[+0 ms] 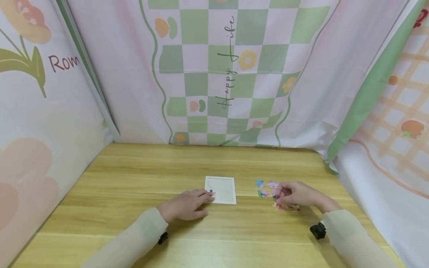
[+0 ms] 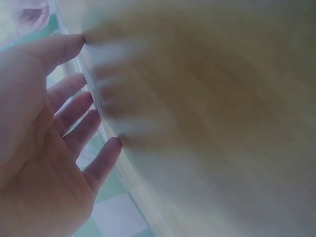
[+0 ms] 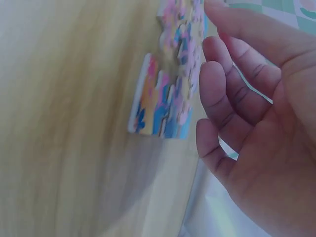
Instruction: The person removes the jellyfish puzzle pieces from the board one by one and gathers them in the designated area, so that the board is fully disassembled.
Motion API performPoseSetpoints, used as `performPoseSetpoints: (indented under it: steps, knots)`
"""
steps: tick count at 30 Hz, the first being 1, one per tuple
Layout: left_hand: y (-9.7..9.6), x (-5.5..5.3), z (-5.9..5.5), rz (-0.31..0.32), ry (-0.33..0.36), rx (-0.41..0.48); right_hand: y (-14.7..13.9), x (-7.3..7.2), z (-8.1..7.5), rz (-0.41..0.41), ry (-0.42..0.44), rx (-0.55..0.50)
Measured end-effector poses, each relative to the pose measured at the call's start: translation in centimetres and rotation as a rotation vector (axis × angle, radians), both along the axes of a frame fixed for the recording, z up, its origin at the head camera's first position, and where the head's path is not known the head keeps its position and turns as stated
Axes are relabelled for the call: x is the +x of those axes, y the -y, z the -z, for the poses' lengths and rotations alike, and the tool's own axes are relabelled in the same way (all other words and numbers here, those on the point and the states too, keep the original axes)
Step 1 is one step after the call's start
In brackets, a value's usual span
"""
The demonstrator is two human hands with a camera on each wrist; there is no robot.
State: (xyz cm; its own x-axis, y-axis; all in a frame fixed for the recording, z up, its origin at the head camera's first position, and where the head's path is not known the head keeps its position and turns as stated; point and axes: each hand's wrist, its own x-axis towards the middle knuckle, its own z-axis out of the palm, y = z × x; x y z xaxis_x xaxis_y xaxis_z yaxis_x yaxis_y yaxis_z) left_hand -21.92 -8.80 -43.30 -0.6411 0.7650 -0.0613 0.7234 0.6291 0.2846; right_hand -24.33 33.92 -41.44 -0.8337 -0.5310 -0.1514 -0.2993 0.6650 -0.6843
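Observation:
A white square puzzle tray lies flat on the wooden table. In its lower left corner is a small colourful puzzle piece, partly covered by my left hand. The left fingers are extended and spread, their tips on the tray's left side. To the right, several loose jigsaw pieces, pink, purple and blue, lie on the table. My right hand is over them, fingers loosely bent and thumb apart. In the right wrist view, nothing shows between those fingers, and an orange-and-blue piece lies beside them.
The wooden table reaches back to a green-and-white checked curtain. Printed cloth walls stand at left and right. Each wrist carries a small black device, such as the one below the right sleeve.

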Motion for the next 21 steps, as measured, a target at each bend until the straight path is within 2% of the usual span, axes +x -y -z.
performPoseSetpoints:
  steps: [12, 21]
  knots:
    - [0.1, 0.0, 0.1, 0.023, -0.066, -0.030, 3.6, -1.1, -0.3, -0.036, -0.052, 0.036]
    - [0.1, -0.1, 0.5, 0.020, -0.094, -0.028, 7.9, -2.1, 0.0, -0.115, -0.074, 0.039]
